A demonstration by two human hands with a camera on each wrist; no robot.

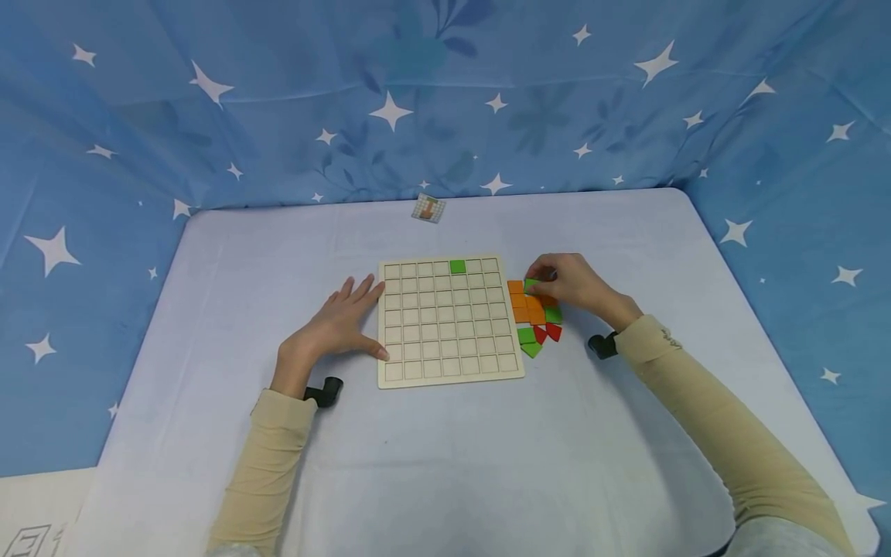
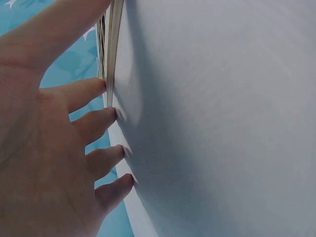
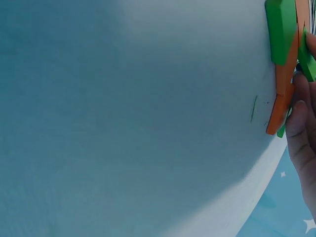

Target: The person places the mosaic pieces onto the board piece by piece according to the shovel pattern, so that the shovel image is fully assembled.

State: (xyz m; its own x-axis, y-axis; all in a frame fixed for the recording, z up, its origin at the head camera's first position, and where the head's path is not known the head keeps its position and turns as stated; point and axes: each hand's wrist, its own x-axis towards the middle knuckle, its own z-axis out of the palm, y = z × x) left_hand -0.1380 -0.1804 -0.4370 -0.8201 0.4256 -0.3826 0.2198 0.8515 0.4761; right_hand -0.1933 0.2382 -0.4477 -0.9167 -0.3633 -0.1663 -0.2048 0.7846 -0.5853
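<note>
White tabletop (image 1: pixel 445 464) is backed by blue curtain (image 1: pixel 278 42), with a card (image 1: pixel 428 208) beyond the grid board (image 1: pixel 428 316). The board's left edge is touched by the spread left hand (image 1: pixel 337 319); beside its right edge, a green tile (image 1: pixel 531 286) is pinched by the right hand (image 1: pixel 575 280) among orange tiles (image 1: pixel 535 310).

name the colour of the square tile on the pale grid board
Green; the square tile shows best in the head view.

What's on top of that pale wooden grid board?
On the board, one green square tile sits in the far row. The left hand covers bits of the board's left edge, hiding whatever lies beneath.
</note>
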